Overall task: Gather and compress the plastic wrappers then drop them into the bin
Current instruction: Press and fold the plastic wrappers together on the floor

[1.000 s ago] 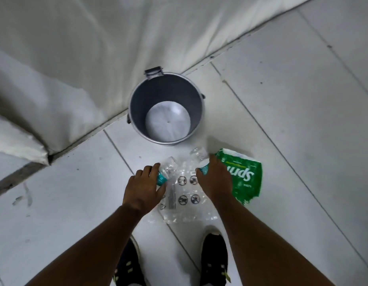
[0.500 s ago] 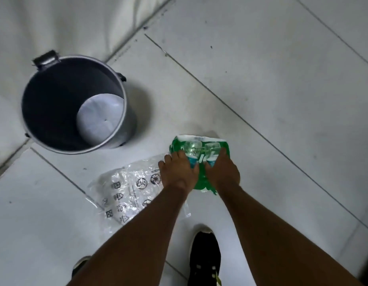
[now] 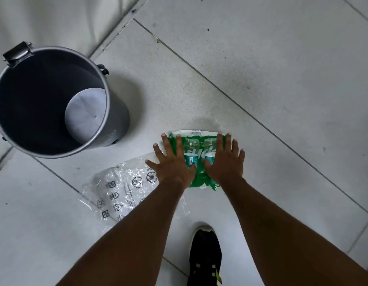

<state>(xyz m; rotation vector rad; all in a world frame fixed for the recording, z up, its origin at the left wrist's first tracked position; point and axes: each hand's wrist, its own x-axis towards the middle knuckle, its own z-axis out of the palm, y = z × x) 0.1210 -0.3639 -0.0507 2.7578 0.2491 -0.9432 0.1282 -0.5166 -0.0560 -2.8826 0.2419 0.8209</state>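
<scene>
The green wrapper (image 3: 196, 178) is pressed flat on the floor, at four o'clock from the bin (image 3: 119, 120); the compressing step seems in hand. Next, the clear wrapper (image 3: 121, 188) at eight o'clock must be gathered. The left hand (image 3: 171, 165) and right hand (image 3: 223, 162) are laid palm-down, fingers spread, nothing gripped.

A second ago both hands gripped two small bottles over the clear wrapper (image 3: 125, 190). Now the left hand (image 3: 171, 164) and right hand (image 3: 224, 162) lie flat, fingers (image 3: 166, 143) spread, on the green wrapper (image 3: 199, 178), with the bottles (image 3: 190, 153) resting on it between them (half a second ago the hands were curled around them there). The view has swung right.
</scene>
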